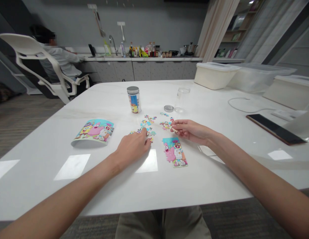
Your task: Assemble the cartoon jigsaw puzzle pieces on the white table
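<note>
My right hand [190, 130] pinches a small puzzle piece [174, 130] between thumb and fingers, its pale back partly showing. Just below it on the white table lies a partly joined jigsaw puzzle [174, 152] with a pink starfish and a character in white. My left hand [134, 144] rests palm down at the edge of the loose puzzle pieces [147, 122], its index finger touching them and its thumb apart. Some pieces are hidden under it. More loose pieces [165, 124] lie beside my right fingertips. A curved picture sheet [96, 131] stands left of my left hand.
Beyond the pieces stand a lidded jar [133, 100], a clear open jar [183, 99] and a round metal lid [168, 108]. At right are a phone [275, 128], a white cable [244, 108] and storage boxes [215, 77]. A person [61, 59] sits at the far left.
</note>
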Motion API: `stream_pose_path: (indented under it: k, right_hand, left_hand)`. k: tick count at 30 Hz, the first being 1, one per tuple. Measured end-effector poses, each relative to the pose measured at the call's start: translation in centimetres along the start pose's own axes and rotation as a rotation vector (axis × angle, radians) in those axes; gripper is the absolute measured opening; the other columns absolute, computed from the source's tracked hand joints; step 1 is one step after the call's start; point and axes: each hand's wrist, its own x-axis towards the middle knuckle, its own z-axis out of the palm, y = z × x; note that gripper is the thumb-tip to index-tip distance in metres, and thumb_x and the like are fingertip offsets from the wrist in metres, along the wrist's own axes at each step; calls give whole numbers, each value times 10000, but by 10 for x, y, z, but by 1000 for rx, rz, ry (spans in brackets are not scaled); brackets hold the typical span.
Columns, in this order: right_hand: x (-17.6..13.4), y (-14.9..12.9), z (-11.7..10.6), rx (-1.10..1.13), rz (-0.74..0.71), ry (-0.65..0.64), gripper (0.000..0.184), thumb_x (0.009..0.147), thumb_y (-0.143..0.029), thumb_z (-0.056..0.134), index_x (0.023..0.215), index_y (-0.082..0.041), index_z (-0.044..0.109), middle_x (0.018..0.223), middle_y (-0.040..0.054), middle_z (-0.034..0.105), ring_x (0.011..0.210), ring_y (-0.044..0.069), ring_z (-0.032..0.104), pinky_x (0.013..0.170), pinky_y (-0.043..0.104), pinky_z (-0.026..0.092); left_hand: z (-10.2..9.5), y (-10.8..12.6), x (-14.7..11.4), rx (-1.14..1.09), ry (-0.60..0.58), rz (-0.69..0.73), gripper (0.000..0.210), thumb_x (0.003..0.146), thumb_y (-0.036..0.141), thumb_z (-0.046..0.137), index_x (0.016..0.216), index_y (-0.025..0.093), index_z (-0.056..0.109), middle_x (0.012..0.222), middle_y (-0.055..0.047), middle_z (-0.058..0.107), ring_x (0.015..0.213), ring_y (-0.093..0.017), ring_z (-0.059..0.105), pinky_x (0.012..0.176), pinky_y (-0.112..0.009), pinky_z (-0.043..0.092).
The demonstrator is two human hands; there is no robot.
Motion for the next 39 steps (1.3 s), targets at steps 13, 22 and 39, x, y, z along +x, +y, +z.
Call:
stream_pose_path:
  k: [13, 22, 39]
  right_hand:
    - [1, 2, 1, 67, -5, -15, 318, 637, -74, 737, 920, -160, 618, 919, 56, 608, 776, 144, 610, 688, 258, 498]
    - [-2, 0, 2, 67, 21, -19, 369, 621, -96, 787, 926, -172, 593, 995, 73, 635, 959, 216, 646, 783, 284, 530]
    - [-1, 0, 0, -34, -20, -67, 337, 597, -138, 808, 888, -176, 642, 907, 50, 654, 825, 163, 618, 718, 292, 502]
  left_hand:
    - [1, -1, 0, 18, 14, 11, 297, 905, 361, 290, 1057, 187, 475, 779, -93, 663, 703, -247, 618, 560, -308, 356]
    - [-2, 1, -1, 15, -2, 2, 307, 908, 359, 290, 1069, 180, 482, 799, -103, 663, 711, -246, 621, 570, -310, 375]
    - [0, 0, -1, 18, 6, 4, 305, 913, 359, 291, 1073, 182, 481, 793, -99, 663, 712, -247, 622, 577, -309, 378]
